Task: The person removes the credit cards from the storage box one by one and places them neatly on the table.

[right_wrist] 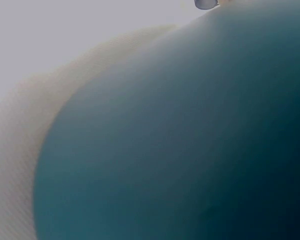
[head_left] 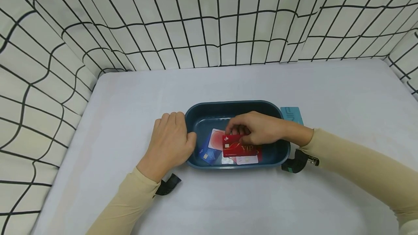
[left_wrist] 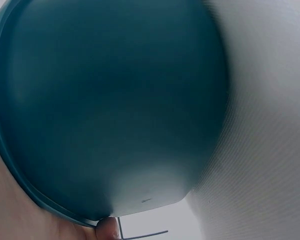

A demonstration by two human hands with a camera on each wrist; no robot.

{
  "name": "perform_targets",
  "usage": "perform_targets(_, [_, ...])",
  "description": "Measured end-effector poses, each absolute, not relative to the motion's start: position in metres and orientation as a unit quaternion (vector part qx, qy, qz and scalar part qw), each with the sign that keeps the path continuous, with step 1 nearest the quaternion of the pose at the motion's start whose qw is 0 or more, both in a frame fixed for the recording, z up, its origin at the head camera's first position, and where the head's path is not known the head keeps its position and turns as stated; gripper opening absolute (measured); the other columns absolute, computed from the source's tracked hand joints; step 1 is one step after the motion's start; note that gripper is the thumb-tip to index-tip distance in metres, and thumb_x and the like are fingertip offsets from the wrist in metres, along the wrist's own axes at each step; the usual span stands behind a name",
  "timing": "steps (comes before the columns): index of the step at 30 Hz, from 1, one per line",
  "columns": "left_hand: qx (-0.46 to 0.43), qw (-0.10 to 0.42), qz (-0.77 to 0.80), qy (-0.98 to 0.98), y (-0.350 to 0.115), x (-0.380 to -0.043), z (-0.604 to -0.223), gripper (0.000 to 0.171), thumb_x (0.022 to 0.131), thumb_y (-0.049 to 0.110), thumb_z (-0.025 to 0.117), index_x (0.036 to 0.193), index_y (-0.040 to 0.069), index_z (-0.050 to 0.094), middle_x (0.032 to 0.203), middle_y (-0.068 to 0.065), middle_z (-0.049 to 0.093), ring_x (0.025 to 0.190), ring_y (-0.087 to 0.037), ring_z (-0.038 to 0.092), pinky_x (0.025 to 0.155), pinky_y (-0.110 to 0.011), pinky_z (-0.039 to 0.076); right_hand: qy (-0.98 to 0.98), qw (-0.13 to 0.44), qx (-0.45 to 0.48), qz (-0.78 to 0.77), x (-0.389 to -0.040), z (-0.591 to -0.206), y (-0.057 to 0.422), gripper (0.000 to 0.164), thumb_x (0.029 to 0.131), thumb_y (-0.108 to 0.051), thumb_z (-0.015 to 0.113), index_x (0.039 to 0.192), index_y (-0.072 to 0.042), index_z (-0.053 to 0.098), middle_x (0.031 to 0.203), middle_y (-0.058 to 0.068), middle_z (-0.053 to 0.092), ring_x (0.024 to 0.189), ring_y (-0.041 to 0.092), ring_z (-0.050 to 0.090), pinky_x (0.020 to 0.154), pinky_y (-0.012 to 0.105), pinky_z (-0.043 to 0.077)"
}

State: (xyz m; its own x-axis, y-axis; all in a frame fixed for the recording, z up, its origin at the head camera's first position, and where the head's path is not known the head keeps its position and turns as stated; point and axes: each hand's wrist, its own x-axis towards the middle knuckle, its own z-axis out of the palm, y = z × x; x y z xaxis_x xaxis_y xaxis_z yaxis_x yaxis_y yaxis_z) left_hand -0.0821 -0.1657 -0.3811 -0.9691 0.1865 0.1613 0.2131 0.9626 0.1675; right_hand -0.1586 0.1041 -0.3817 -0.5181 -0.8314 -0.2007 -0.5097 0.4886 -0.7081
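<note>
A dark teal oblong plastic basin (head_left: 202,108) holds several cards. My left hand (head_left: 171,139) grips its left end, with the thumb along the rim; the left wrist view shows the basin's outer wall (left_wrist: 115,90) and a fingertip (left_wrist: 107,229) at the rim. Inside the basin my right hand (head_left: 258,128) pinches a red VIP card (head_left: 233,147), thumb on its upper face. Around and beneath it lie a blue card (head_left: 209,154), a white-and-pink card (head_left: 215,139) and a white card (head_left: 247,160). The right wrist view is filled by the basin's wall (right_wrist: 140,150), with the right hand mostly out of sight.
A light-blue card (head_left: 292,114) lies on the white table (head_left: 228,198) just outside the basin's right end, partly behind the right wrist. White walls with a black grid pattern (head_left: 209,21) rise behind the table and at its left.
</note>
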Motion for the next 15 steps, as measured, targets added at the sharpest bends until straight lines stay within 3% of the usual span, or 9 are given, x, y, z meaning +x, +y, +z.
perform_targets(15, [-0.104,0.076,-0.094,-0.987,-0.1659,-0.0815,-0.3806,0.020,0.087,0.021,0.053,0.086,0.002,0.048,0.076,-0.011,0.045,0.078,-0.030,0.043,0.073,-0.039,0.033,0.814,0.264,-0.414,-0.310,-0.1581,-0.3809,0.1045,0.040,0.088,0.002,0.063,0.123,-0.016,0.069,0.102,-0.001,0.068,0.089,0.014,0.060,0.075,0.027,0.058])
